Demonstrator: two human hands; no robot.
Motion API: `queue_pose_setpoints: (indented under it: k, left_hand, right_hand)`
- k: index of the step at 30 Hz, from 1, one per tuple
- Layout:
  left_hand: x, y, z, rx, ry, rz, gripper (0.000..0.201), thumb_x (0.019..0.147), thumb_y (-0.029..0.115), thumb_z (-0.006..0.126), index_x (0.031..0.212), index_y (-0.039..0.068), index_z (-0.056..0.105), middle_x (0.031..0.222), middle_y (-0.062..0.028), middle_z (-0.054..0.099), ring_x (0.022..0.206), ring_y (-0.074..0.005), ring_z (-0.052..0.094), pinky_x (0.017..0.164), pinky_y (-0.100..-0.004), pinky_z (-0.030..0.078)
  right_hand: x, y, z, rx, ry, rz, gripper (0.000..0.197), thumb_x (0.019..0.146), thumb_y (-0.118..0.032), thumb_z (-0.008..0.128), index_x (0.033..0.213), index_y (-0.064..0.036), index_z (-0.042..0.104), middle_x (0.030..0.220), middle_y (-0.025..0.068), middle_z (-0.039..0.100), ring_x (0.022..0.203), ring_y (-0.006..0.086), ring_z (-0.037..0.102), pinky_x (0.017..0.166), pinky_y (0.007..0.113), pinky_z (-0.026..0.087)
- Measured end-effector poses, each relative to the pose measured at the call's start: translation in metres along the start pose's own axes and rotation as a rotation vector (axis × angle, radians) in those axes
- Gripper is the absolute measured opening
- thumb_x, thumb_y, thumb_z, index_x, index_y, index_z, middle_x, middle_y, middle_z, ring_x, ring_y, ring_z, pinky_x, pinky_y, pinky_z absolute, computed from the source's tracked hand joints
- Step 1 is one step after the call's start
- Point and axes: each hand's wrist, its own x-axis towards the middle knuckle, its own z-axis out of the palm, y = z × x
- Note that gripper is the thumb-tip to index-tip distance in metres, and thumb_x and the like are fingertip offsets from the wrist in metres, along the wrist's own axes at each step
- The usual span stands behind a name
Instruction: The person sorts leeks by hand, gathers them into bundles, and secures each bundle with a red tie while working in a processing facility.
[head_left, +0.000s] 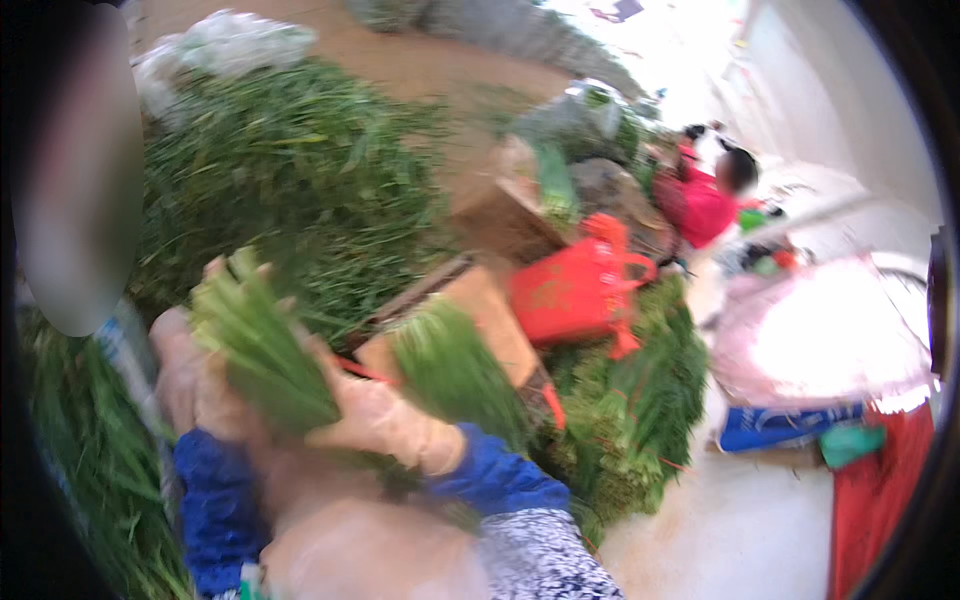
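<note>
A bunch of long green stalks that look like garlic chives [265, 350] is held up in front of me, pale cut ends at the top. My left hand [215, 395] wraps its left side, with fingertips showing near the pale ends. At its lower right my right hand [385, 425] grips it, fingers reaching up along the stalks. A thin red strip [362, 371] runs just above my right hand; whether I hold it is blurred. Another bunch of chives [455, 360] lies on a wooden board [505, 335] to the right.
A large loose heap of chives [290, 180] rises beyond my hands, with more greens [85, 430] at left. A red bag [575, 285] stands beside the board, near stacked bunches [640, 400]. A person in pink [705, 205] sits further back; a pink sack [820, 335] lies right.
</note>
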Motion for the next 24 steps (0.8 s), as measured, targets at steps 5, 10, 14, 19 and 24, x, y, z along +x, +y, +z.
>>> queue_pose_setpoints:
  k: [5,10,14,19,24]
  left_hand:
    - [0.010,-0.021,-0.066,0.027,-0.228,0.343,0.103,0.078,0.059,0.074,0.155,0.018,0.019,0.145,-0.0225,0.041,0.126,-0.0328,0.051,0.101,-0.0462,0.048]
    - [0.010,-0.004,-0.082,-0.245,-0.362,0.225,0.100,0.075,0.026,0.081,0.155,0.021,0.020,0.137,-0.0209,0.051,0.115,-0.0330,0.060,0.100,-0.0466,0.048]
    - [0.008,-0.001,-0.086,-0.314,-0.379,0.160,0.100,0.075,0.024,0.080,0.154,0.020,0.019,0.127,-0.0193,0.058,0.105,-0.0310,0.064,0.092,-0.0460,0.054]
    - [0.005,0.004,-0.077,-0.267,-0.359,0.159,0.109,0.069,0.036,0.082,0.153,0.008,0.019,0.114,-0.0147,0.061,0.102,-0.0277,0.063,0.089,-0.0446,0.053]
    - [0.002,0.004,-0.075,-0.284,-0.311,0.145,0.099,0.072,0.035,0.082,0.150,0.005,0.027,0.122,-0.0133,0.060,0.108,-0.0269,0.061,0.097,-0.0408,0.049]
  right_hand:
    - [-0.003,-0.011,0.007,-0.138,0.064,0.039,0.121,0.071,-0.030,0.083,0.155,-0.0056,0.000,0.121,0.0320,0.059,0.097,0.0453,0.066,0.085,0.043,0.054]
    - [0.012,-0.020,0.021,-0.222,-0.004,-0.044,0.109,0.079,-0.028,0.077,0.154,0.0003,0.004,0.119,0.0316,0.059,0.096,0.0433,0.065,0.078,0.044,0.054]
    - [0.016,-0.043,0.011,-0.423,-0.162,-0.003,0.110,0.077,-0.036,0.077,0.153,0.0032,0.008,0.100,0.0294,0.064,0.083,0.0424,0.066,0.070,0.045,0.054]
    - [0.020,-0.082,-0.036,-0.574,-0.188,0.035,0.100,0.067,-0.051,0.082,0.141,0.0035,0.043,0.108,0.0230,0.068,0.098,0.0326,0.069,0.084,0.038,0.055]
    - [0.095,-0.097,-0.026,-0.413,0.148,-0.592,0.068,0.084,-0.035,0.073,0.139,-0.0005,0.050,0.134,0.0214,0.056,0.129,0.0325,0.050,0.107,0.040,0.039]
